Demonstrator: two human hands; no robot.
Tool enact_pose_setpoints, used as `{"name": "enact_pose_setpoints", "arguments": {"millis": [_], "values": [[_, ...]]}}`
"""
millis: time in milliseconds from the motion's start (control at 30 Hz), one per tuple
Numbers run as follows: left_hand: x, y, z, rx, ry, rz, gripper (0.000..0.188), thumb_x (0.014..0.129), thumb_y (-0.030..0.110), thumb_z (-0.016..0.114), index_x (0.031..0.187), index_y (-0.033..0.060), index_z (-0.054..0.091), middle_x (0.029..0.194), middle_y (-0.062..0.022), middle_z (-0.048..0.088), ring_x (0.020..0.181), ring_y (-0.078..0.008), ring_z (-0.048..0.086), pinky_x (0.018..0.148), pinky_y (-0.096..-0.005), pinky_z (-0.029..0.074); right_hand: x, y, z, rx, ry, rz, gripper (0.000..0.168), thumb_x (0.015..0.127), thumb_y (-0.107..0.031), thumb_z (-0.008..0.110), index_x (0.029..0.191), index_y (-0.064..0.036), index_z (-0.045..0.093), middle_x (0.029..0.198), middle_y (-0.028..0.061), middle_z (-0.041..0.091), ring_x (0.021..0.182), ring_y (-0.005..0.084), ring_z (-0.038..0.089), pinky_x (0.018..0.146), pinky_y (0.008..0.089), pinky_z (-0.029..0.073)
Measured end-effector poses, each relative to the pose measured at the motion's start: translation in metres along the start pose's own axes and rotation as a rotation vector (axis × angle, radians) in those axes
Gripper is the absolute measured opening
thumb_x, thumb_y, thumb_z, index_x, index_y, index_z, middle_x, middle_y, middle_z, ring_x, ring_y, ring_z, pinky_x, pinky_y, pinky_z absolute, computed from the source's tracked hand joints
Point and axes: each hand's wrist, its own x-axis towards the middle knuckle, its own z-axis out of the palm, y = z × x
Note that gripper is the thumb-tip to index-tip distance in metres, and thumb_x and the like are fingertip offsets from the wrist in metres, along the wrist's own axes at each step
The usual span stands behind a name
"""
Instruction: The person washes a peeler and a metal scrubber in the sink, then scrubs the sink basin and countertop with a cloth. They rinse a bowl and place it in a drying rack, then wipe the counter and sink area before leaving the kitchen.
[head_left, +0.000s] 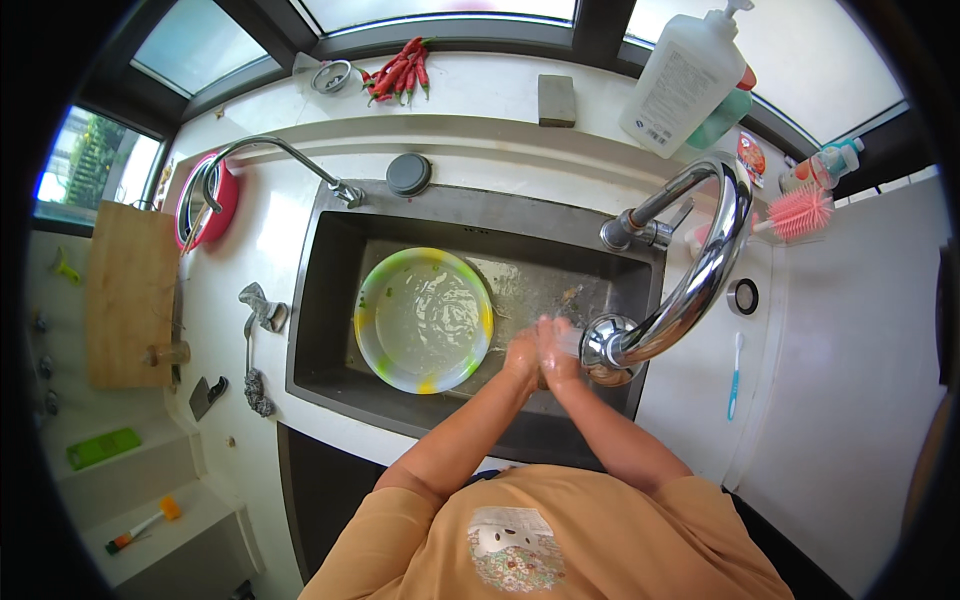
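Water runs from the chrome faucet (611, 341) onto my hands, which are close together over the right half of the dark sink (465, 420). My left hand (523, 354) touches or nearly touches my right hand (556, 349); both are wet and slightly blurred. Whether anything small lies between them cannot be told. Left of my hands, a basin with a yellow and green rim (362, 322) stands in the sink with water in it and a few green bits along its wall. Small brownish scraps (571, 292) lie on the sink floor beyond my hands.
Red chillies (397, 71), a grey block (556, 100) and a white pump bottle (679, 82) stand along the back ledge. On the left counter are a pink basin (225, 202), a thin curved tap, a cleaver (204, 399) and a wooden board (131, 292). A toothbrush (734, 379) lies right.
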Motion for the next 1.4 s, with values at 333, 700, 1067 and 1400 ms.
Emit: {"name": "enact_pose_setpoints", "arguments": {"millis": [333, 700, 1067, 1400], "values": [[-0.020, -0.003, 0.010, 0.078, -0.034, -0.049, 0.033, 0.092, 0.028, 0.042, 0.103, 0.0009, 0.056, 0.099, -0.0109, 0.059, 0.086, -0.0213, 0.056, 0.079, -0.0322, 0.044, 0.005, 0.053, 0.016, 0.361, 0.143, 0.063, 0.031, 0.088, -0.025, 0.051, 0.070, 0.000, 0.047, 0.055, 0.0132, 0.045, 0.048, 0.0264, 0.045, 0.054, 0.0406, 0.040], [-0.025, 0.004, -0.006, 0.501, -0.120, -0.058, 0.048, 0.088, 0.043, 0.050, 0.102, -0.0021, 0.056, 0.106, -0.0171, 0.055, 0.096, -0.0276, 0.053, 0.086, -0.0364, 0.042, 0.017, 0.042, -0.034, 0.961, -0.283, 0.184, 0.022, 0.086, -0.026, 0.056, 0.090, -0.005, 0.053, 0.078, 0.0052, 0.050, 0.070, 0.0168, 0.048, 0.063, 0.0305, 0.040], [-0.045, 0.057, -0.034, 0.122, -0.574, 0.152, 0.019, 0.083, 0.016, 0.055, 0.099, 0.0059, 0.059, 0.112, -0.0083, 0.055, 0.095, -0.0165, 0.050, 0.084, -0.0336, 0.040, 0.001, 0.078, -0.047, 1.303, -0.720, 0.478, 0.050, 0.085, -0.016, 0.058, 0.131, -0.008, 0.040, 0.116, 0.0068, 0.052, 0.103, 0.0153, 0.051, 0.087, 0.0282, 0.042], [-0.008, 0.016, -0.044, -0.226, -0.159, -0.231, 0.051, 0.087, 0.046, 0.051, 0.120, 0.0077, 0.044, 0.121, -0.0124, 0.049, 0.106, -0.0238, 0.050, 0.086, -0.0432, 0.044, -0.015, -0.006, -0.033, 0.197, -0.453, 0.094, 0.029, 0.074, -0.026, 0.069, 0.078, -0.003, 0.053, 0.073, 0.0088, 0.054, 0.071, 0.0178, 0.052, 0.067, 0.0334, 0.042]]}}
